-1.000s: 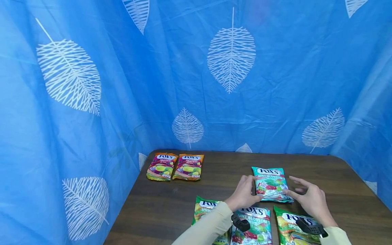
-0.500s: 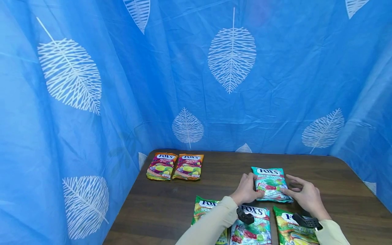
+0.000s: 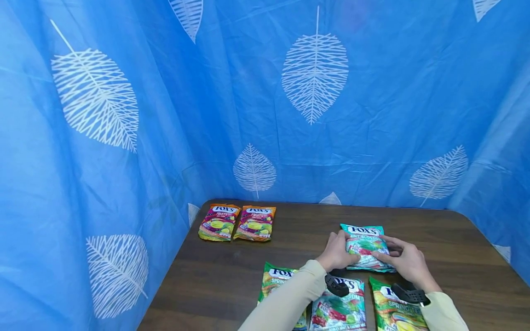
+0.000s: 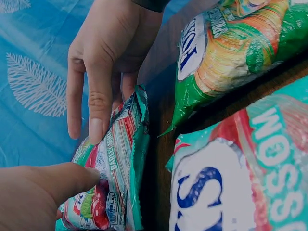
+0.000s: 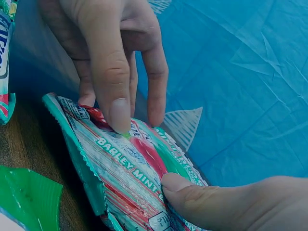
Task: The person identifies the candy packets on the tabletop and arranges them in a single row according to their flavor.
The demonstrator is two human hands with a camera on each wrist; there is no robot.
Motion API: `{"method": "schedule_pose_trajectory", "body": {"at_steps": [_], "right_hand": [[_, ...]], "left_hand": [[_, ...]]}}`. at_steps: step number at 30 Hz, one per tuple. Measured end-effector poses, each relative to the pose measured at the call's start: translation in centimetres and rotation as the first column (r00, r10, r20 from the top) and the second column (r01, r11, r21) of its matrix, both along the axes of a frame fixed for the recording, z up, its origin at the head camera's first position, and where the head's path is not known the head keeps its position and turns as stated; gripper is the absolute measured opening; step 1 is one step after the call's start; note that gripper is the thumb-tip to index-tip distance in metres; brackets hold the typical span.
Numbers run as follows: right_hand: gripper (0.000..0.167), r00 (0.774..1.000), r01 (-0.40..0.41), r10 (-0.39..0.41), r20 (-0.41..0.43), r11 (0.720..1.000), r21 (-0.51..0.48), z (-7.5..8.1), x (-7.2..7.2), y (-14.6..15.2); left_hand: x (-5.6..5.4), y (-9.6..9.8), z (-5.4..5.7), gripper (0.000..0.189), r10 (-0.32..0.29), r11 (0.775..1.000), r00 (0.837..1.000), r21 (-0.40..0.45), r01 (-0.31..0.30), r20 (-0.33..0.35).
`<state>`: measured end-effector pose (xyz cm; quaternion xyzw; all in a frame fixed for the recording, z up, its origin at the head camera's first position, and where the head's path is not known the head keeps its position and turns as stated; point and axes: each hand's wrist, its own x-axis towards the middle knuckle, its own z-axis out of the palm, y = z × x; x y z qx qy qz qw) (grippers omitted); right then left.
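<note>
A teal Fox's Mint Blossom candy bag (image 3: 364, 248) lies face up on the dark wooden table (image 3: 306, 230), towards the right. My left hand (image 3: 337, 253) grips its left side, thumb on the front face and fingers at the edge. From the opposite side my right hand (image 3: 405, 261) holds it, its thumb (image 5: 207, 195) pressing on the printed front. Close-up, the left thumb (image 4: 57, 185) lies across the wrapper near the bag's lower end. Part of the bag's right edge is hidden behind the right fingers.
Below the hands lie a second Mint Blossom bag (image 3: 339, 310) and two green Springtea bags, one left (image 3: 271, 282) and one right (image 3: 397, 312), partly covered by the forearms. Two orange-purple Fruits bags (image 3: 219, 223) (image 3: 255, 224) lie at the back left. A blue leaf-print curtain (image 3: 207, 115) surrounds the table.
My right hand has moved left, its thumb sliding from the bag's edge onto the front. The left hand has shifted slightly right, thumb further onto the wrapper. The bag barely moves.
</note>
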<state>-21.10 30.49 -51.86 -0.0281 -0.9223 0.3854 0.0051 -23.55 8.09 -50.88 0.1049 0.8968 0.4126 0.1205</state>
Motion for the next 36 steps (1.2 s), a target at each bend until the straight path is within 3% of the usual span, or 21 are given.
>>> {"method": "schedule_pose_trajectory", "body": {"at_steps": [5,9,12,13,17,24,36], "right_hand": [[0.08,1.0,0.0,0.0,0.026,1.0,0.01,-0.1,-0.3,0.0],[0.082,0.999,-0.005,0.005,0.049,1.0,0.003,0.0,-0.5,-0.1],[0.085,0.998,-0.013,0.013,0.057,1.0,0.002,0.0,-0.6,-0.1],[0.085,0.998,-0.013,0.012,0.059,1.0,0.003,0.0,-0.7,0.0],[0.084,0.998,-0.007,0.007,0.062,1.0,-0.002,0.0,-0.9,0.0],[0.087,0.998,-0.001,0.002,0.061,1.0,-0.022,0.0,-0.9,-0.2],[0.084,0.999,-0.02,0.02,0.032,1.0,0.015,0.3,-0.7,-1.1]], "left_hand": [[-0.3,0.4,-0.3,0.053,0.028,1.0,1.0,0.012,-0.028,0.002],[-1.1,0.8,-1.7,0.052,0.022,1.0,0.996,-0.002,-0.022,-0.083],[-1.1,0.9,-1.7,0.051,0.02,1.0,0.994,-0.004,-0.021,-0.109],[-0.8,0.7,-1.1,0.051,0.022,1.0,0.996,0.009,-0.021,-0.089],[-0.5,0.8,-0.5,0.05,0.027,1.0,0.997,0.003,-0.027,-0.072],[-0.4,0.7,-0.8,0.05,0.012,1.0,0.993,-0.009,-0.013,-0.121],[-0.9,-0.7,-1.2,0.05,-0.029,0.998,0.983,0.053,0.039,-0.181]]}}
